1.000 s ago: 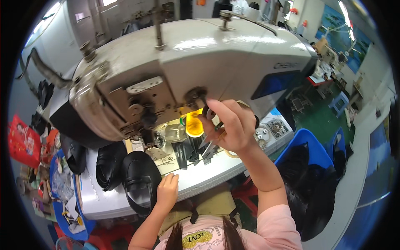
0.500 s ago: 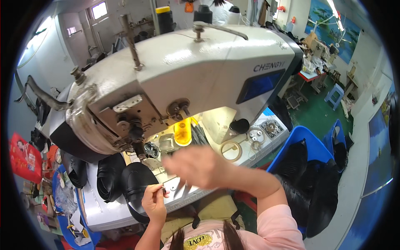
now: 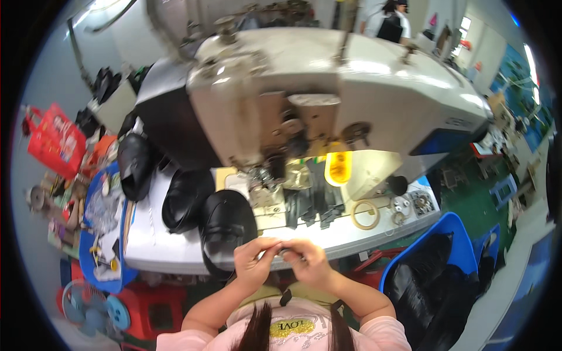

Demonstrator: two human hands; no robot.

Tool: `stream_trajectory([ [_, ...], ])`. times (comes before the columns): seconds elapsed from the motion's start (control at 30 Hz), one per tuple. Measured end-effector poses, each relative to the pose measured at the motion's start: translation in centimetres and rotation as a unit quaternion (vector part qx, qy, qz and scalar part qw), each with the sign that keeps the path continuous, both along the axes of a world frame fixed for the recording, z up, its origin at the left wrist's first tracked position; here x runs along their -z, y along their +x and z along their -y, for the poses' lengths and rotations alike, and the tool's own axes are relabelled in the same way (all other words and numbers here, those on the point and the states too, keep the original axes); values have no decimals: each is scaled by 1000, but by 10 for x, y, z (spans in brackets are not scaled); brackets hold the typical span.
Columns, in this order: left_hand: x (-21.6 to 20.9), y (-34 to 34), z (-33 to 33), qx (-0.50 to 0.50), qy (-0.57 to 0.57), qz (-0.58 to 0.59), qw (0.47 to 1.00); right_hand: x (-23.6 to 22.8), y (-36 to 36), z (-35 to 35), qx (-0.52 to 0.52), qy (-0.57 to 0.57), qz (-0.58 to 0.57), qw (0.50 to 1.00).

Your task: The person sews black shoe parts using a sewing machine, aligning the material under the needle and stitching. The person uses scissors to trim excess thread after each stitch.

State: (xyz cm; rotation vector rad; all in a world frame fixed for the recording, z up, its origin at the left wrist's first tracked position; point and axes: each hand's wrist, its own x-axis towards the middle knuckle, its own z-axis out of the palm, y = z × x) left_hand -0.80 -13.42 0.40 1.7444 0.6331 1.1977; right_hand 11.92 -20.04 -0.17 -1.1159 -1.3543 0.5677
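Though its long axis was unclear, one small dark piece (image 3: pixel 285 251) sat pinched between your left hand (image 3: pixel 255 264) and right hand (image 3: pixel 309 261).

worn on the person's head, the one wide fisheye view faces steeply down and forward: the pale pink printed shirt (image 3: pixel 316 308) fills the lower edge, the bare left hand (image 3: pixel 252 266) and bare right hand (image 3: pixel 311 264) sit near, and the glossy white metal sewing machine (image 3: pixel 380 96) looms close across the upper half.
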Motion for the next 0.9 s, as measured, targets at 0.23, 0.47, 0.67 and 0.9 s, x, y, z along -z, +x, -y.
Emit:
stream_trajectory([
  [0.23,-14,-5,8,96,-66,-4,993,-5,1,-2,34,-2,-47,998],
  [0.47,-18,-6,-2,104,-290,113,945,-23,18,-8,30,-16,96,995],
  [0.67,-14,-13,-15,175,-278,75,941,-42,35,-24,32,48,295,954],
  [0.9,-11,-11,-26,233,-304,68,921,-50,37,-48,-51,112,402,907],
])
